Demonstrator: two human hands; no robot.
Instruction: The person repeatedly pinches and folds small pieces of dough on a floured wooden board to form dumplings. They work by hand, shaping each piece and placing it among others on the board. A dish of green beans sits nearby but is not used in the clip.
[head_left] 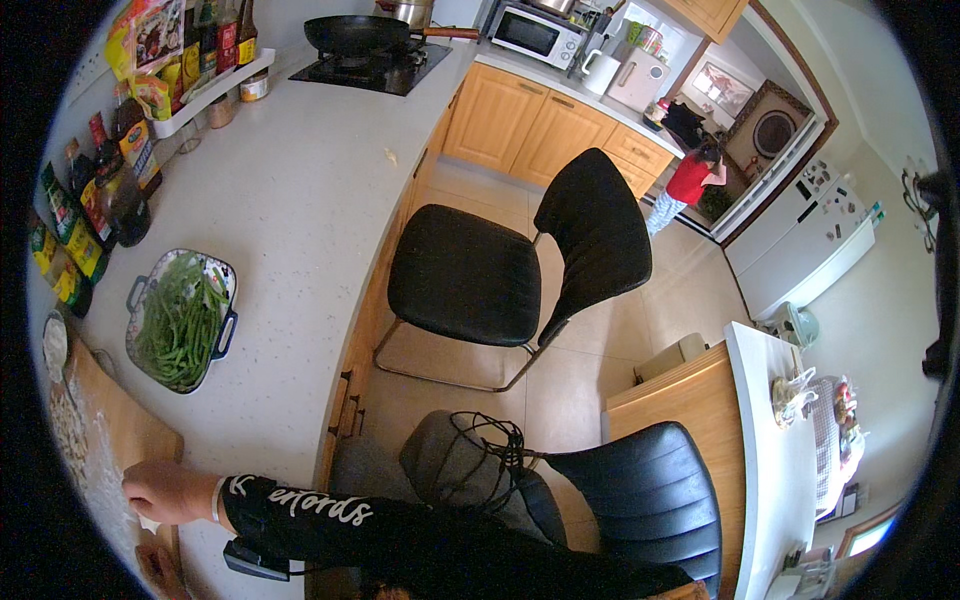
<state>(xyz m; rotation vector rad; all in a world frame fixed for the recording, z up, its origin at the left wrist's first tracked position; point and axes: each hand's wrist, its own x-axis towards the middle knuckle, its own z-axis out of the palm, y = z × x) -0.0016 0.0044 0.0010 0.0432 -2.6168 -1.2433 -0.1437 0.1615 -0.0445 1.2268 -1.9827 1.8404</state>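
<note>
My right hand (168, 492) is closed, knuckles up, over the near edge of a floured wooden board (150, 432). A pale bit of what looks like dough (148, 523) shows under its fingers. Just below, at the picture's rim, my left hand (160, 572) appears in part with fingers bent; what it holds, if anything, is hidden. White flour and small pale pieces (72, 440) lie on the board, beside a bowl of white powder (55, 345). Beyond the board, a patterned two-handled dish (229, 335) holds green beans (185, 325).
Sauce bottles (125, 210) line the wall side of the counter (290, 220). A wok (358, 35) sits on the hob. Two black chairs (465, 275) stand on the floor, cables over one. A dark device (255, 560) is beside my sleeve. A person in red (688, 180) stands near the doorway.
</note>
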